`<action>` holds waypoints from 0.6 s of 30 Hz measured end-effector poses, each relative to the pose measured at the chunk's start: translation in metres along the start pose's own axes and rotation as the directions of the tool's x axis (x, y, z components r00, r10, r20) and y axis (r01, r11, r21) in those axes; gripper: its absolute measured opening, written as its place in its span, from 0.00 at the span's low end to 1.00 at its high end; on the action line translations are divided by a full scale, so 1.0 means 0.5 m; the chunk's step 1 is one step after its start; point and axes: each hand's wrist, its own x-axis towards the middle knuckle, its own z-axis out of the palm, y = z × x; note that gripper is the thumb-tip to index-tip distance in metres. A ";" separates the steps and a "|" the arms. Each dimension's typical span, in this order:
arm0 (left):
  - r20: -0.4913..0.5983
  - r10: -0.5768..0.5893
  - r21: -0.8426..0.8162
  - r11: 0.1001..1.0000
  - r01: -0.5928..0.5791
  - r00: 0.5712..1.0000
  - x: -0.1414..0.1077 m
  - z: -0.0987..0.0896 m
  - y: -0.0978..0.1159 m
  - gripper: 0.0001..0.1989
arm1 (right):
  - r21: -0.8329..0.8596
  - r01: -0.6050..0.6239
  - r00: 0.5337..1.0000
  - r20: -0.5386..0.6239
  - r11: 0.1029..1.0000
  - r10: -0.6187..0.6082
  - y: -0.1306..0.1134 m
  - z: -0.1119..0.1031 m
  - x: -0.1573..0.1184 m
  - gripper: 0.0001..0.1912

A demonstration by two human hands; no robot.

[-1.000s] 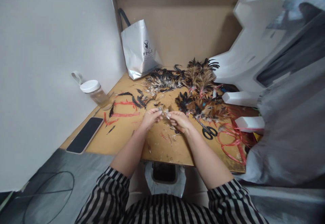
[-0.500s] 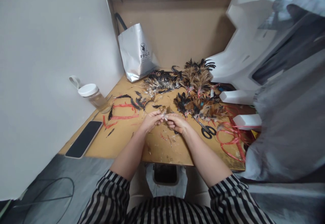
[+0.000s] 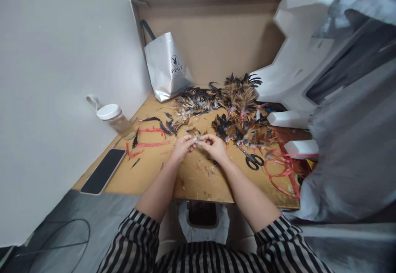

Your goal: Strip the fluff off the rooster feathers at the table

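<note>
Over the middle of the table, my left hand and my right hand meet at the fingertips. Both pinch the base of a small bunch of brown feathers, whose tips fan out on the far side. Fine detail at the pinch is too small to make out. Right of my right hand lie tied feather bunches and black-handled scissors. Beyond my left hand are loose dark feathers and strips of red plastic ribbon.
Against the back board stands a silver bag, beside heaps of feathers. A lidded jar and a phone are on the left. Tangled red ribbon and white foam-like blocks crowd the right edge.
Both hands have shifted slightly left with the feather bunch. My right hand has turned, its fingers now arched over toward the left fingertips.
</note>
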 end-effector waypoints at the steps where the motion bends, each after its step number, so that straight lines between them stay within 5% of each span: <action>1: 0.002 0.004 0.007 1.000 -0.004 1.000 0.000 0.000 -0.001 0.13 | -0.042 0.036 0.999 0.011 0.998 -0.035 -0.001 0.004 -0.001 0.12; 5: -0.005 0.019 0.005 1.000 -0.019 1.000 0.003 -0.003 -0.002 0.12 | -0.115 0.099 0.995 0.020 0.988 -0.097 -0.010 0.002 -0.003 0.11; 8: -0.062 0.013 -0.019 1.000 -0.014 0.998 0.005 -0.008 0.004 0.12 | 0.014 -0.048 0.986 0.162 0.999 0.045 -0.026 -0.029 -0.007 0.12; 11: -0.097 0.028 -0.075 0.997 -0.035 0.995 0.005 -0.012 0.008 0.12 | 0.046 -0.228 0.847 0.502 0.973 0.175 -0.041 -0.061 -0.012 0.16; 12: -0.096 0.031 -0.089 0.995 -0.039 0.995 0.005 -0.012 0.009 0.12 | 0.029 -0.241 0.824 0.534 0.970 0.189 -0.043 -0.067 -0.012 0.16; 16: -0.057 0.030 -0.080 0.996 -0.035 0.998 0.003 -0.010 0.006 0.11 | 0.017 -0.213 0.933 0.301 0.977 0.198 -0.040 -0.057 -0.008 0.15; 18: -0.046 0.030 -0.062 0.998 -0.033 0.999 0.001 -0.008 0.005 0.11 | 0.043 -0.248 0.949 0.214 0.968 0.233 -0.031 -0.042 -0.004 0.14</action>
